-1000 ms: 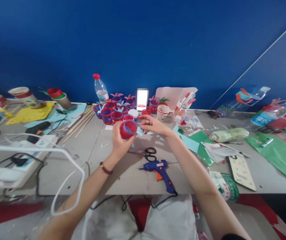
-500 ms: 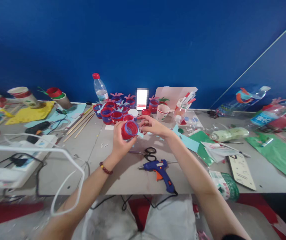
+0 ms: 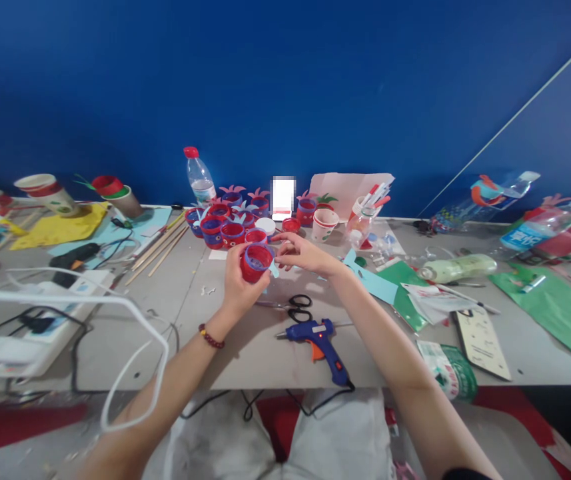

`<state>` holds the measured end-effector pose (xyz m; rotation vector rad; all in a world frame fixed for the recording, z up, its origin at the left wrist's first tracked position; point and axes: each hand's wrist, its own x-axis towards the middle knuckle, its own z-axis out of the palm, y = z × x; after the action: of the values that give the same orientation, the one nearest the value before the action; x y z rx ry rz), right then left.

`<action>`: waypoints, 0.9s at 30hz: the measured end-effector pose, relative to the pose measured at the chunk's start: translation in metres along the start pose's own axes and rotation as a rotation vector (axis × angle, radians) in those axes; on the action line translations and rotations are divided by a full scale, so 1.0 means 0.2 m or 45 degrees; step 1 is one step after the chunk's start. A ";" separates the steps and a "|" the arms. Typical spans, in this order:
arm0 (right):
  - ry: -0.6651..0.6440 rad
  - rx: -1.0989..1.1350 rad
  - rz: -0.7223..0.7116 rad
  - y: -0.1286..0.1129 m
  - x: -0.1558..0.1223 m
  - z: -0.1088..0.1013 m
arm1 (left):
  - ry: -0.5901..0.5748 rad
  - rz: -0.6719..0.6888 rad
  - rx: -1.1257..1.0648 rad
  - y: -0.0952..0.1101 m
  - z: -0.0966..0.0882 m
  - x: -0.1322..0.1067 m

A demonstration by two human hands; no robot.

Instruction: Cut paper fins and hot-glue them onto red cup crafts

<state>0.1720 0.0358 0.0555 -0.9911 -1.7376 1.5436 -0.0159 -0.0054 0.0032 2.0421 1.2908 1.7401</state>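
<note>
Gripping the red-and-purple cup (image 3: 254, 273) mid-frame in the wrapped fingers of the left hand (image 3: 238, 285); holding the right hand (image 3: 306, 255) half-curled beside the pale-blue cutout (image 3: 274, 270), cannot tell whether pinching. Could bend the cutout by brushing it, or dent the cup by squeezing.

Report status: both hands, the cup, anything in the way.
Left hand holding red cup. Right hand beside cup's blue paper piece; contact unclear. Scissors, glue gun on table, nearer the wearer, not between hands.
</note>
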 end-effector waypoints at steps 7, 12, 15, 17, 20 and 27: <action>-0.016 0.026 0.004 -0.02 -0.01 0.02 | 0.016 -0.135 -0.058 -0.02 0.01 -0.01; 0.015 0.065 0.034 -0.09 -0.05 0.02 | 0.011 -0.217 -0.154 -0.04 0.02 -0.02; 0.067 0.078 0.055 -0.11 -0.05 0.00 | -0.004 -0.248 -0.145 -0.05 0.03 -0.02; 0.096 0.070 0.050 -0.11 -0.05 -0.01 | -0.002 -0.250 -0.123 -0.05 0.03 -0.02; 0.163 0.035 0.014 -0.10 -0.05 -0.04 | 0.012 -0.244 -0.095 -0.04 0.02 -0.01; 0.334 0.030 -0.091 -0.12 -0.08 -0.10 | 0.003 -0.142 0.187 -0.02 0.01 0.01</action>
<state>0.1941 0.0323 0.0829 -1.0565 -1.5514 1.3207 -0.0168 -0.0019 0.0017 1.9996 1.5441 1.6450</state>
